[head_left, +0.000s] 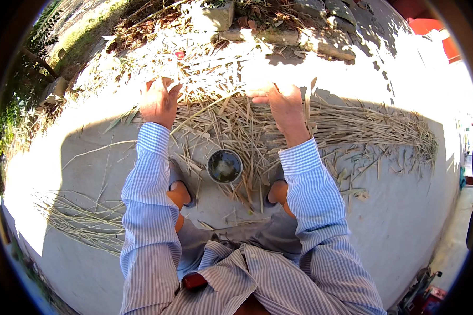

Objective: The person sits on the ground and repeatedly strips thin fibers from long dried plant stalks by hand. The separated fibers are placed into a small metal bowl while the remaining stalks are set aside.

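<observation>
A long thin dry stalk [209, 107] slants up from behind my left wrist to the fingertips of my right hand [284, 107], which are pinched together at its upper end. Beside that hand's outer edge a dry leaf strip [308, 107] stands upright; whether the hand holds it I cannot tell. My left hand [160, 103] is raised at the far left, its fingers curled closed. Glare hides what they grip, if anything. Below both hands spreads a heap of dry stalks and leaf pieces [231, 123].
Between my feet stands a round bowl [224, 166] with dark liquid. A long bundle of stalks [368, 126] lies to the right, and thinner stripped stalks [84, 220] lie at the lower left. Stone blocks [278, 38] border the far side. A red object [433, 31] is at the upper right.
</observation>
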